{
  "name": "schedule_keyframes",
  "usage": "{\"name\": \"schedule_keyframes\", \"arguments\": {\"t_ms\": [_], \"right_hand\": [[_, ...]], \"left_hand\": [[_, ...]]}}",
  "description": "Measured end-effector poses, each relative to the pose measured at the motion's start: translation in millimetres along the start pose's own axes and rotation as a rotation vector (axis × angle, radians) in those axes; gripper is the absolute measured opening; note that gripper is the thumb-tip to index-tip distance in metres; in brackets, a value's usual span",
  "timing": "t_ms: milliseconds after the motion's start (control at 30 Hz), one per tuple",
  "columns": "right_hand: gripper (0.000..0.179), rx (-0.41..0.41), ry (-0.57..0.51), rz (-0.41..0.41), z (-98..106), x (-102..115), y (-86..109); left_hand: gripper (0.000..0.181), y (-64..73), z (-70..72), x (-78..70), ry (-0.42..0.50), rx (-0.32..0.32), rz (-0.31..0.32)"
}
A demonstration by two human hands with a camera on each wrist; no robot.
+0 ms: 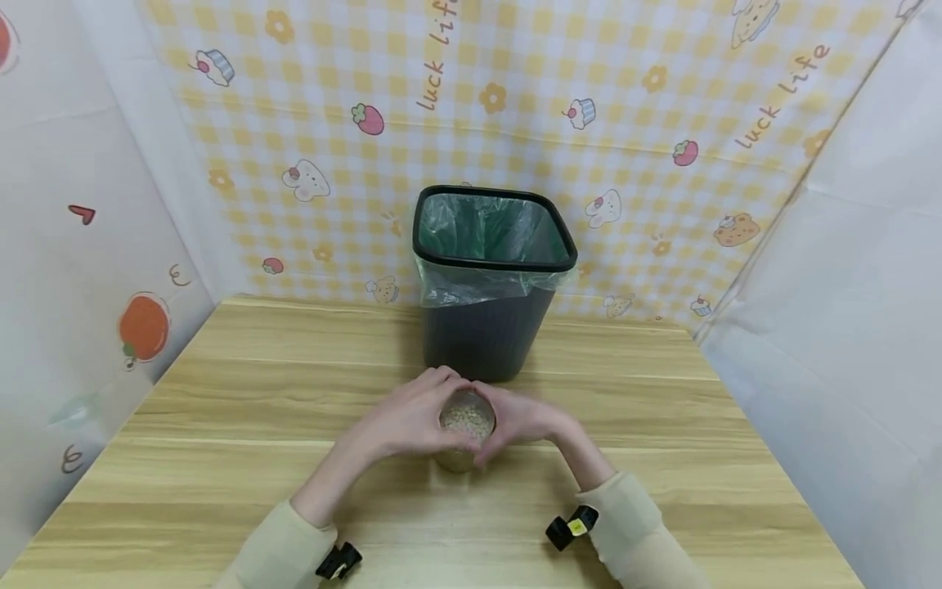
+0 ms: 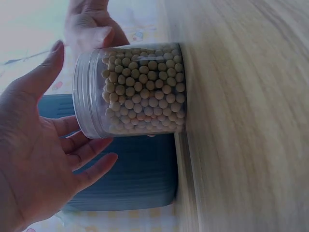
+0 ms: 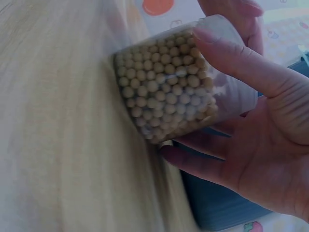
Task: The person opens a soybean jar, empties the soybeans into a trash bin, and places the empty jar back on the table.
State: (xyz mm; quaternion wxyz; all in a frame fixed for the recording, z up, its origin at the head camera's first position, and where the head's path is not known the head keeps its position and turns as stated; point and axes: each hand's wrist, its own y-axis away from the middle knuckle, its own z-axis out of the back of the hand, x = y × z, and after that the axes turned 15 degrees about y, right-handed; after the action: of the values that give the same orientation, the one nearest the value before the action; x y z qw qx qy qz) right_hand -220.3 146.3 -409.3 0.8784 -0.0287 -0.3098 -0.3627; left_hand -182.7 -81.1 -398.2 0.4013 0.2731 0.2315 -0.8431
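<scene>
A clear round plastic jar [image 1: 455, 461] of small round beige beans [image 2: 142, 92] stands upright on the wooden table, between the two hands. In the right wrist view, my right hand [image 3: 270, 125] holds the jar by its upper part, thumb on the near side and fingers round the far side. On the other side, my left hand [image 1: 415, 417] curves loosely about the jar's top. Its thumb [image 2: 46, 72] stands off the rim in the left wrist view, while its fingertips reach behind the jar. The beans show through the jar's top in the head view.
Just beyond the hands stands a dark waste bin [image 1: 486, 331] lined with a thin green-tinted bag [image 1: 478, 286]. A yellow checked cloth [image 1: 331, 147] hangs behind it. White sheets flank the wooden table [image 1: 243, 409] on both sides.
</scene>
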Motion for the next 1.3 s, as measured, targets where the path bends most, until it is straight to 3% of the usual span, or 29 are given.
{"name": "schedule_keyframes", "arguments": {"t_ms": [333,567,800,1033,1167,1300], "right_hand": [[0.093,-0.044,-0.055,0.047,-7,-12,-0.9],[0.082,-0.119,-0.181,0.126,1,-16,5.8],[0.090,-0.176,-0.446,0.243,12,-6,10.3],[0.089,-0.208,-0.563,0.253,16,11,20.5],[0.087,-0.191,-0.615,0.298,16,19,25.8],[0.074,-0.150,-0.680,0.366,18,22,32.8]], "left_hand": [[0.081,-0.3,-0.5,-3.0,-0.039,0.022,-0.054],[0.073,-1.7,8.7,-12.4,-0.013,-0.065,-0.111],[0.078,-1.4,25.3,-29.4,0.110,-0.169,-0.132],[0.076,-0.3,30.0,-41.3,0.209,-0.225,-0.162],[0.075,2.2,31.5,-44.8,0.324,-0.188,-0.164],[0.079,4.0,34.6,-44.9,0.524,-0.087,-0.180]]}}
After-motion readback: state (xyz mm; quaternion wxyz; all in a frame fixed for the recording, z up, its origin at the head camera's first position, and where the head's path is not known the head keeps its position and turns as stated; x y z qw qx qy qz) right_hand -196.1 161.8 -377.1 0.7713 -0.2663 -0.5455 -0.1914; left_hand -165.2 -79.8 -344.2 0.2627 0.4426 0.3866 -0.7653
